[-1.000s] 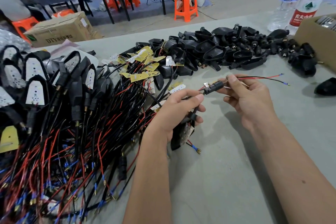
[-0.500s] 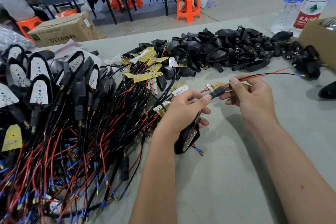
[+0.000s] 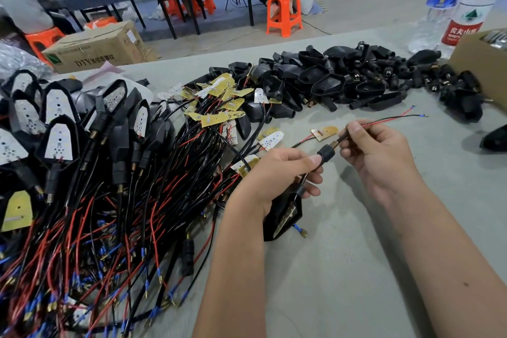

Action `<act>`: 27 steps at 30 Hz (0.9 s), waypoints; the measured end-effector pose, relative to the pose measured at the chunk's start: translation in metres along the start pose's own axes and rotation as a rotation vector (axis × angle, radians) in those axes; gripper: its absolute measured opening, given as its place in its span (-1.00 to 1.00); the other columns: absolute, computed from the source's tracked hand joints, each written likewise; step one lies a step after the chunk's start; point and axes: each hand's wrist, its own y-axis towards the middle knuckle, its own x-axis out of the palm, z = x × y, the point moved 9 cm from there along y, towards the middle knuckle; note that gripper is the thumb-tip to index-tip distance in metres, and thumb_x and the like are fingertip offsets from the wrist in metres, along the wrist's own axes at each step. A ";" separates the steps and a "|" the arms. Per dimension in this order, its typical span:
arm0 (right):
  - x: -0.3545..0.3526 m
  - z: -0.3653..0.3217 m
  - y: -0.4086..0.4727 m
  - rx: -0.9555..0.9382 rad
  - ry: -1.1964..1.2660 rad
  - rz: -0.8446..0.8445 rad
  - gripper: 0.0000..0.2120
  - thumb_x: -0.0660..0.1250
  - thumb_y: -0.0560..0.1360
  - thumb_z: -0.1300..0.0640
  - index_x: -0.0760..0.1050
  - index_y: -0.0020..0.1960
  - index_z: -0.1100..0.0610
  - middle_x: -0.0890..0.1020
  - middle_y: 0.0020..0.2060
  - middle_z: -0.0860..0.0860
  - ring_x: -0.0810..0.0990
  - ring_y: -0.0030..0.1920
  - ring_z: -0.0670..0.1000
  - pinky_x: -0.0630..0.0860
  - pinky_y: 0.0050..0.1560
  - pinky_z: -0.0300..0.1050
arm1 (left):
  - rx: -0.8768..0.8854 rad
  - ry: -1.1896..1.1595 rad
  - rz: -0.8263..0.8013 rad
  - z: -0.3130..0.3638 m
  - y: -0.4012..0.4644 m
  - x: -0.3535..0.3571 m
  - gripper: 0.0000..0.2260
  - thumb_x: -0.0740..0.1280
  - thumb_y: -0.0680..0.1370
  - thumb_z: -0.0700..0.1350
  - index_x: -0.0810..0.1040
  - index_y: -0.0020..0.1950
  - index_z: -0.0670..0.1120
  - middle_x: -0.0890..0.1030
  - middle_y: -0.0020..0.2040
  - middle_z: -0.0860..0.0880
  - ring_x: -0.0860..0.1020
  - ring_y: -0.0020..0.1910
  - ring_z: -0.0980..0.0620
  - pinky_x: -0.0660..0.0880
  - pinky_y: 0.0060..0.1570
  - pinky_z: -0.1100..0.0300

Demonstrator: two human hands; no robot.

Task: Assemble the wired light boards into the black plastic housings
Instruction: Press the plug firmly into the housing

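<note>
The left hand (image 3: pixel 277 175) gripped a black housing (image 3: pixel 285 212) low over the grey table (image 3: pixel 343 269), thumb braced against its round stem collar (image 3: pixel 326 153) — presumably to steady it while the lead was drawn through. The right hand (image 3: pixel 375 156) pinched the red-and-black wire (image 3: pixel 389 119) just past the collar's brass thread, the loose ends trailing right. The housing was glossy and pointed; a light board seemed to sit inside, though the fingers hid most of it.
</note>
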 end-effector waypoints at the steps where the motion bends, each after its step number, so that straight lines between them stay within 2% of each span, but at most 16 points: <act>1: -0.002 -0.001 0.001 0.010 0.046 0.017 -0.87 0.34 0.65 0.23 0.60 -0.07 0.21 0.66 -0.25 0.05 0.57 -0.28 -0.05 0.55 -0.25 -0.26 | -0.010 -0.012 -0.011 0.000 0.000 0.000 -0.81 0.38 0.64 -0.06 0.64 -0.04 -0.18 0.66 -0.20 -0.08 0.65 -0.27 -0.04 0.56 -0.24 0.23; 8: -0.012 -0.002 0.007 0.021 0.204 0.131 -0.87 0.32 0.65 0.27 0.54 -0.08 0.26 0.63 -0.29 0.04 0.53 -0.31 -0.06 0.52 -0.26 -0.29 | -0.047 -0.068 -0.066 -0.003 -0.004 -0.004 -0.83 0.35 0.65 -0.14 0.59 -0.02 -0.23 0.63 -0.21 -0.11 0.64 -0.25 -0.08 0.57 -0.12 0.16; 12: -0.023 -0.001 0.008 0.019 0.298 0.221 -0.87 0.33 0.65 0.26 0.54 -0.07 0.26 0.63 -0.30 0.04 0.54 -0.32 -0.06 0.53 -0.29 -0.28 | -0.028 -0.130 -0.078 -0.003 -0.008 -0.005 -0.84 0.32 0.66 -0.15 0.56 0.05 -0.25 0.62 -0.19 -0.14 0.63 -0.28 -0.12 0.60 -0.19 0.13; 14: -0.016 0.004 0.006 0.068 0.240 0.168 -0.86 0.38 0.63 0.17 0.55 0.03 0.26 0.64 -0.27 0.03 0.56 -0.32 -0.07 0.51 -0.33 -0.26 | -0.009 -0.082 -0.037 -0.003 -0.006 -0.008 -0.85 0.33 0.67 -0.13 0.57 0.01 -0.20 0.61 -0.20 -0.12 0.62 -0.30 -0.12 0.56 -0.19 0.11; 16: 0.001 0.012 0.001 0.148 0.068 0.024 -0.71 0.45 0.57 0.06 0.58 0.11 0.29 0.65 -0.24 0.03 0.55 -0.32 -0.06 0.47 -0.39 -0.25 | 0.028 -0.062 0.013 0.000 -0.004 -0.010 -0.86 0.33 0.67 -0.13 0.58 -0.02 -0.19 0.61 -0.22 -0.10 0.60 -0.32 -0.11 0.54 -0.23 0.12; 18: 0.024 0.020 -0.009 0.210 -0.092 -0.169 -0.65 0.48 0.49 0.00 0.64 0.09 0.28 0.65 -0.26 0.05 0.47 -0.37 -0.06 0.46 -0.41 -0.25 | 0.061 -0.043 0.051 0.003 -0.003 -0.012 -0.85 0.33 0.67 -0.14 0.59 -0.04 -0.18 0.62 -0.23 -0.10 0.60 -0.32 -0.10 0.55 -0.25 0.12; 19: 0.031 0.022 -0.013 0.221 -0.125 -0.227 -0.68 0.47 0.50 0.01 0.66 0.07 0.27 0.62 -0.30 0.06 0.44 -0.41 -0.07 0.45 -0.41 -0.26 | 0.071 -0.034 0.054 0.004 -0.003 -0.011 -0.85 0.32 0.67 -0.13 0.60 -0.04 -0.17 0.63 -0.22 -0.10 0.61 -0.31 -0.10 0.57 -0.23 0.12; 21: 0.033 0.018 -0.015 0.200 -0.121 -0.235 -0.78 0.42 0.58 0.11 0.66 0.04 0.28 0.59 -0.37 0.06 0.40 -0.45 -0.08 0.41 -0.41 -0.30 | 0.073 -0.046 0.047 0.004 -0.005 -0.011 -0.83 0.29 0.69 -0.10 0.61 0.00 -0.15 0.67 -0.18 -0.13 0.64 -0.28 -0.11 0.61 -0.17 0.10; 24: 0.022 0.011 -0.011 0.171 -0.080 -0.162 -0.85 0.39 0.61 0.19 0.68 0.00 0.27 0.60 -0.35 0.06 0.45 -0.40 -0.08 0.45 -0.36 -0.33 | 0.058 -0.066 0.057 0.003 -0.009 -0.020 -0.76 0.29 0.69 0.00 0.63 0.10 -0.15 0.73 -0.04 -0.17 0.71 -0.11 -0.16 0.65 0.00 0.06; 27: 0.017 0.008 -0.008 0.161 0.037 -0.113 -0.83 0.37 0.61 0.22 0.70 -0.09 0.24 0.62 -0.28 0.10 0.52 -0.35 -0.08 0.50 -0.33 -0.34 | 0.076 0.039 0.057 0.003 -0.013 -0.026 -0.75 0.44 0.59 0.02 0.64 0.15 -0.12 0.74 0.04 -0.17 0.72 0.04 -0.18 0.64 0.13 0.04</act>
